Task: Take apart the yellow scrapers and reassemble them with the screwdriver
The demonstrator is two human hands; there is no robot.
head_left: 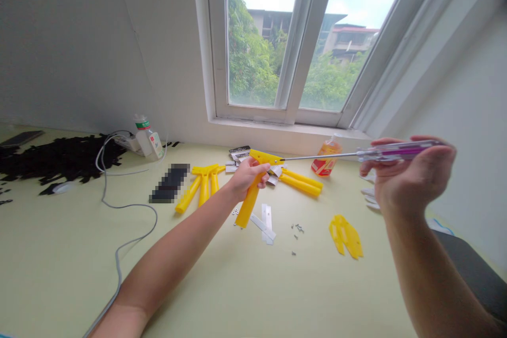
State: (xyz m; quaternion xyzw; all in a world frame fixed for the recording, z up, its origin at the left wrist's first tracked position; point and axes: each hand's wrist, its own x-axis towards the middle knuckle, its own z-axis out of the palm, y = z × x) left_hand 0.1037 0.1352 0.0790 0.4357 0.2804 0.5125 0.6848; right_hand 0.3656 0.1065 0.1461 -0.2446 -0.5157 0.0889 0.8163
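Observation:
My left hand (246, 178) is closed around the neck of a yellow T-shaped plastic scraper (247, 208), tilted above the table with its wide head up. In my right hand (414, 182) is a screwdriver (396, 152) with a clear and purple handle, its long shaft pointing left. The tip meets the scraper's head near a screw hole; whether it sits in a screw is too small to tell. Below lie flat metal blades (268, 222), small screws (299, 228) and a few tiny nuts (235, 212). Flat yellow plastic pieces (347, 237) lie to the right.
More yellow scrapers (204, 185) lie left of my left hand, others (303, 184) behind it. An orange bottle (328, 154) stands beneath the window. Leftward are a pixelated dark rectangle (170, 183), a grey cable (148, 208), a clear bottle (150, 140) and a black pile (67, 161).

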